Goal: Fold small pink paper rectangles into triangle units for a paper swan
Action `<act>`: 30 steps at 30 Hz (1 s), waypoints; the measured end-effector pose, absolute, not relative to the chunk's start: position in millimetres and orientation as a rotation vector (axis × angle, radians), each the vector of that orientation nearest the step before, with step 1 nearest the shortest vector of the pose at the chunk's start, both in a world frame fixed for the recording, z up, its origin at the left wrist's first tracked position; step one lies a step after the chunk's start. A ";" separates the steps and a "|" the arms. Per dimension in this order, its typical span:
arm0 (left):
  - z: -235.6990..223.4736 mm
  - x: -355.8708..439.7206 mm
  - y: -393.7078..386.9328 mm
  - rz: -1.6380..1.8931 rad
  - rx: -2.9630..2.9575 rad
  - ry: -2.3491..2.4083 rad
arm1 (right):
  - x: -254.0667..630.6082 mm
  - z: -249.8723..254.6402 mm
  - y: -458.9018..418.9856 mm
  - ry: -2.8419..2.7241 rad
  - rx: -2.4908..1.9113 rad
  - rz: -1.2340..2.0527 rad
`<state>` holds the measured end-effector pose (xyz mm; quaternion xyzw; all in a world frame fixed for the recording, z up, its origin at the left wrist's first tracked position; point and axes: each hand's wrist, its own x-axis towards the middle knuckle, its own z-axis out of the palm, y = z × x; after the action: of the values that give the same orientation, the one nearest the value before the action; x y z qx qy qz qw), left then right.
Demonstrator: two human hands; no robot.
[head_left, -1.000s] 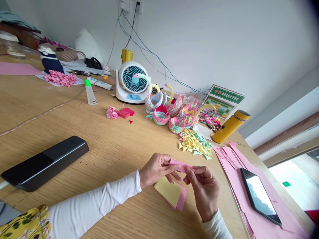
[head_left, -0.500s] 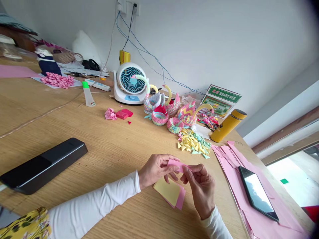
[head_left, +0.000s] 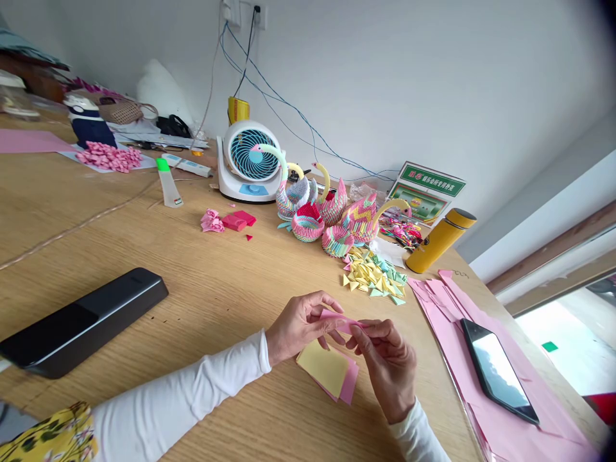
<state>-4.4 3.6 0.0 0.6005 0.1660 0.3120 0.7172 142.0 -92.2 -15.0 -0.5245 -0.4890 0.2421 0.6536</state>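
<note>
Between my two hands is a small folded strip of pink paper (head_left: 342,322), held just above the table. My left hand (head_left: 302,326) pinches its left end between thumb and fingers. At the right end, my right hand (head_left: 385,356) grips it with thumb and forefinger. Below the hands lies a stack of small yellow and pink paper slips (head_left: 325,369). Beyond them is a loose pile of folded yellow and green paper triangles (head_left: 370,274). Several paper swans, one a pink patterned swan (head_left: 360,220), and a small round paper basket (head_left: 337,240) stand behind that pile.
Large pink sheets (head_left: 500,417) with a phone (head_left: 499,371) on top lie to the right. A yellow bottle (head_left: 440,242) stands near the far right corner. At the left is a long black device (head_left: 86,321); a small fan (head_left: 251,160) stands by the wall.
My left fingers and the paper strip's left end have shifted slightly, and the strip looks narrower and more tilted. Both hands still hold it. The view has moved a little.
</note>
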 end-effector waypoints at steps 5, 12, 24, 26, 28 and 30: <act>1.2 -4.4 2.8 0.685 1.341 0.390 | 141.6 -15.6 -93.2 -1.122 -1.221 0.509; 1.6 -4.4 2.2 0.686 1.377 0.393 | 138.3 -13.0 -92.3 -1.055 -1.215 0.589; 0.5 -5.9 3.9 0.648 1.496 0.451 | 137.4 -4.2 -88.4 -0.887 -1.180 0.662; 1.7 -7.4 5.5 0.584 1.596 0.458 | 139.0 -5.1 -88.4 -0.887 -1.191 0.653; 1.5 -8.1 7.3 0.523 1.655 0.438 | 140.5 -5.7 -87.9 -0.884 -1.196 0.660; 0.4 -7.7 8.4 0.483 1.653 0.408 | 141.4 -5.7 -87.0 -0.888 -1.198 0.697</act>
<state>-7.7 8.4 0.4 0.7227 0.1782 0.2111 0.6335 141.4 -87.0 -5.7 -0.5336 -0.3955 0.3106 0.6800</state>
